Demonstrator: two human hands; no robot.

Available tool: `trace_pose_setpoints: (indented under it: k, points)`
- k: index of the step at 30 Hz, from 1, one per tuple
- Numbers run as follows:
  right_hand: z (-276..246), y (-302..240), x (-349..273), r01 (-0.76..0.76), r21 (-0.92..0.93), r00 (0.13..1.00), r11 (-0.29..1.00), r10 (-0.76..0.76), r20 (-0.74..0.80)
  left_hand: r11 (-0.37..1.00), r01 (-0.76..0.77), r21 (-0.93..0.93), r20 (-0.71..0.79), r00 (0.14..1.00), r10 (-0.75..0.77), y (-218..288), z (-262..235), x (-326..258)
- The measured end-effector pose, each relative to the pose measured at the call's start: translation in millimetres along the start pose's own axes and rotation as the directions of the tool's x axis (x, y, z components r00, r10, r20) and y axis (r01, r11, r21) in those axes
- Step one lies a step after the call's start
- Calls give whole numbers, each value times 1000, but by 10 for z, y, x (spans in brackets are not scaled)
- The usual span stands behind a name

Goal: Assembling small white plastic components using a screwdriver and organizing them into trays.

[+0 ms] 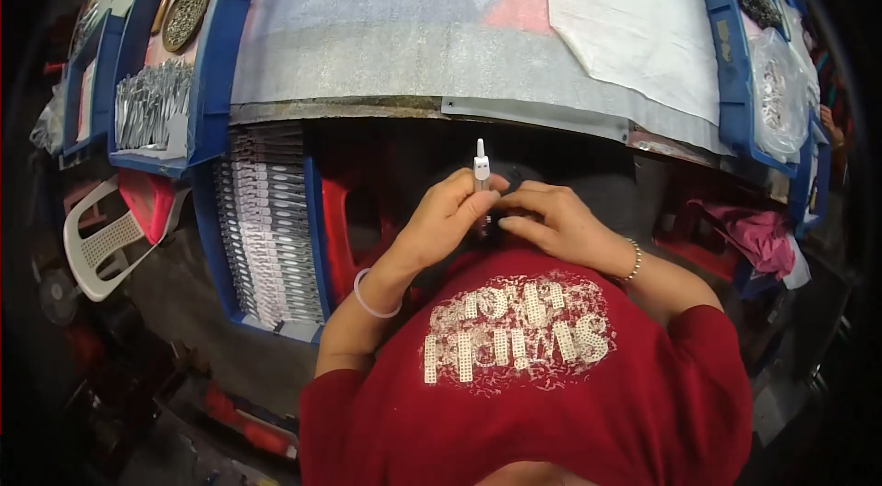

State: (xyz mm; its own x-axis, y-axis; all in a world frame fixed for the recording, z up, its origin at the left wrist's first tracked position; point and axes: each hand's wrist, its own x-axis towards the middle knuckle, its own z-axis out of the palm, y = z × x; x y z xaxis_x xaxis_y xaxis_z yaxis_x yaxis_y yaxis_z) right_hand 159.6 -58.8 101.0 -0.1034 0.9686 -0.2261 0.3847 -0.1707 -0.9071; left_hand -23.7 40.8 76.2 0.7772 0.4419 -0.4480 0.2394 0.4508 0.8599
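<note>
Hands meet over my lap below the worktop point(413, 63): left hand point(446, 215) pinches a small white nozzle piece point(480, 162) upright, right hand point(551, 221) touching beside it. I reckon one loose pinch drops it into the dark gap underneath.

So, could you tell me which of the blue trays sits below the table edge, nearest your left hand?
The blue tray packed with rows of pale flat pieces: it sits under the table edge beside the left hand, while the other blue trays lie on the tabletop.

Red studded shirt point(524, 367), two bracelets
</note>
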Motion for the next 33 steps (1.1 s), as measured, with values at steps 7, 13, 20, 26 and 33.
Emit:
trace_pose_setpoints:
  k: [7,13,20,26,33]
  points:
    - [209,105,188,-497,576,867,649,399,298,968,170,-183,-48,982,-181,78,58,0]
    - [217,145,127,-401,396,909,826,306,282,924,-136,357,-239,943,231,-137,251,-122]
    - [224,142,264,-470,472,882,746,379,280,874,-232,427,-234,905,355,-50,169,-25]
    - [247,156,286,-497,506,868,705,422,263,878,-235,416,-214,914,346,-42,117,51]
    - [253,156,289,-534,494,845,686,424,325,897,-219,383,-151,943,295,-25,37,-8]
